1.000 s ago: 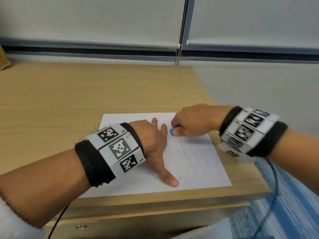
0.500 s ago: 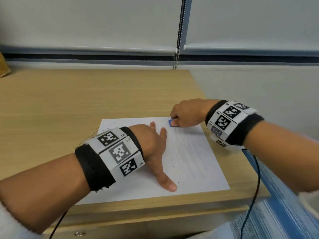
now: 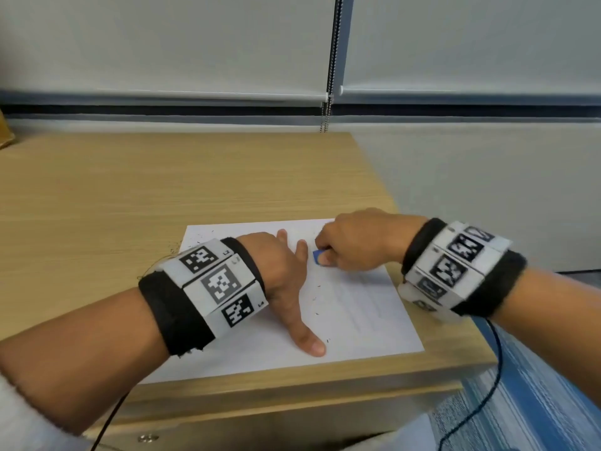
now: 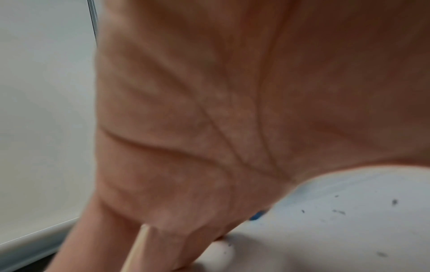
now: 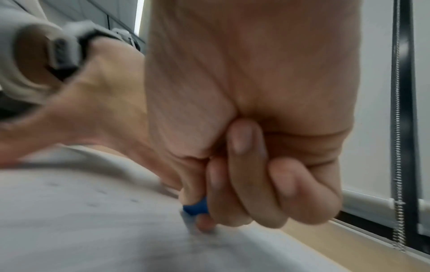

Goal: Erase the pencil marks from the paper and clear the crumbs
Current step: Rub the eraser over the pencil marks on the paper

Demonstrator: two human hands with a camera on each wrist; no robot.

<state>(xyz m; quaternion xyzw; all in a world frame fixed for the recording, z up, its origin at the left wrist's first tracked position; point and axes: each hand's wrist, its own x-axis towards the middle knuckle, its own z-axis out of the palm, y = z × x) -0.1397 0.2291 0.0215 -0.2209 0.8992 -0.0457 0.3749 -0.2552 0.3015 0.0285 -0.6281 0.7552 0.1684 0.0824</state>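
A white sheet of paper (image 3: 357, 314) lies near the front right corner of the wooden desk (image 3: 162, 196). My left hand (image 3: 286, 278) lies flat on the sheet with fingers spread, thumb pointing toward me, pressing it down. My right hand (image 3: 351, 245) pinches a small blue eraser (image 3: 318, 257) and holds its tip on the paper near the far edge, just right of the left fingertips. The eraser (image 5: 195, 207) shows between thumb and curled fingers in the right wrist view. Dark crumbs (image 3: 317, 299) dot the sheet, and crumbs (image 4: 337, 211) also show beside the left palm.
More crumbs (image 3: 201, 237) lie at the sheet's far left corner and on the desk beside it. The desk's right edge (image 3: 455, 320) sits close to the paper, with blue striped floor (image 3: 536, 402) below. Window blinds and a bead chain (image 3: 327, 102) stand behind.
My right hand has rubbed the eraser back and forth: it went toward the far edge of the paper, then came back nearer. The left hand has stayed pressed on the sheet.
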